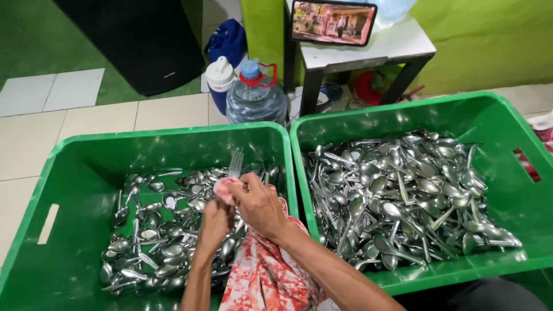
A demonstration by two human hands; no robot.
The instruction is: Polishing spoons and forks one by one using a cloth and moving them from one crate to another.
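While both hands work over the left green crate [86, 173], the left hand [214, 222] is clenched around the lower handle of a metal fork [235, 164], whose tines stand upright above the fingers. The right hand [259, 204] grips a red-and-white patterned cloth [265, 276] pinched around the fork's shaft; the cloth trails down toward the person. Wiped spoons [155, 236] lie loose under the hands, and the right green crate [507, 132], touching the left one, holds a denser cutlery heap [403, 196].
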